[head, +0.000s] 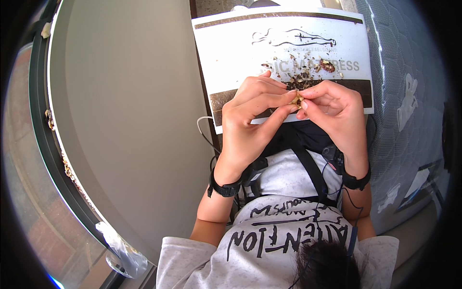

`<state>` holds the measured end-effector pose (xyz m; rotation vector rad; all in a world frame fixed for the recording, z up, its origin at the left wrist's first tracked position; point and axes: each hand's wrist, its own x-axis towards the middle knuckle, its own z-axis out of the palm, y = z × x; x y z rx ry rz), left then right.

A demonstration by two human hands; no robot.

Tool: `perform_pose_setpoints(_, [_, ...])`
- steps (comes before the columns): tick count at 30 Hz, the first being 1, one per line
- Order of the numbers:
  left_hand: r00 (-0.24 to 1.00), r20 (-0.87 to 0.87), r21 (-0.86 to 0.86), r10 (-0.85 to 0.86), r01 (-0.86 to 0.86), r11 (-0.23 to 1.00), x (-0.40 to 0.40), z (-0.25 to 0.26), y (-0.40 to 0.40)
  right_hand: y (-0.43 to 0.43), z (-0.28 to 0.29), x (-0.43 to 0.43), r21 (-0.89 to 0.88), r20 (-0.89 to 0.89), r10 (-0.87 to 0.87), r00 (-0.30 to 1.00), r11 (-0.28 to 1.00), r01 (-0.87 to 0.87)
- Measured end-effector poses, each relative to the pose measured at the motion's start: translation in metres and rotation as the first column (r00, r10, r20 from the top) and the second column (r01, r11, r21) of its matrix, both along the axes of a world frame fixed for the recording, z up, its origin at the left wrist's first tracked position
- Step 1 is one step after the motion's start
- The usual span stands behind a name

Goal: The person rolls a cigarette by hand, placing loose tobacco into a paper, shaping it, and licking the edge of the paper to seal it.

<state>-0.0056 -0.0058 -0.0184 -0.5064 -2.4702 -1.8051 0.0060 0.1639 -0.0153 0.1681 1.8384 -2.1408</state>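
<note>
A small tan nut piece [298, 100], likely walnut, with a dark hollow is pinched between the fingertips of both hands. My left hand [252, 104] grips its left side with thumb and forefinger, the other fingers spread above. From the right, my right hand [335, 104] grips it with thumb and forefinger, its other fingers curled. Under and beyond the hands lies a white printed sheet [234, 47] with a dark woven-look band. Dark and pale nut crumbs [303, 77] are scattered over it. A larger reddish-brown nut piece [327, 66] rests at the crumbs' right.
A grey quilted mattress [393, 151] stands at the right, with a white glove [408, 101] on it. At left is a broad beige panel [133, 119]. Beyond it, a clear plastic bag [126, 254] lies by a dark window frame [39, 108]. A cable [203, 133] loops beside the sheet.
</note>
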Motion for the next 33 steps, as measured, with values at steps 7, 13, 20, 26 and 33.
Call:
perform_pose_setpoints(7, [1.000,-0.010,0.008,-0.010,0.010,1.000,0.000,-0.002,0.001,0.005,-0.004,-0.003,-0.111,0.082,0.013,0.997,0.994,-0.004])
perform_pose_setpoints(13, [0.997,0.062,0.084,0.053,-0.058,0.995,0.003,-0.010,0.005,0.003,-0.002,-0.005,-0.102,0.089,0.007,0.996,0.995,0.002])
perform_pose_setpoints(20, [0.984,0.178,0.173,0.025,-0.057,0.983,0.004,-0.007,0.003,-0.002,-0.003,0.001,0.007,-0.090,-0.074,0.993,0.997,0.075])
perform_pose_setpoints(26, [0.983,0.178,0.179,0.044,-0.076,0.981,0.006,-0.005,0.005,-0.007,0.004,0.001,0.065,-0.124,-0.048,0.991,0.996,0.056])
perform_pose_setpoints(33, [0.999,-0.032,0.031,0.030,-0.029,0.999,0.006,-0.002,0.006,-0.001,0.003,0.000,0.071,-0.102,-0.044,0.994,0.996,0.051])
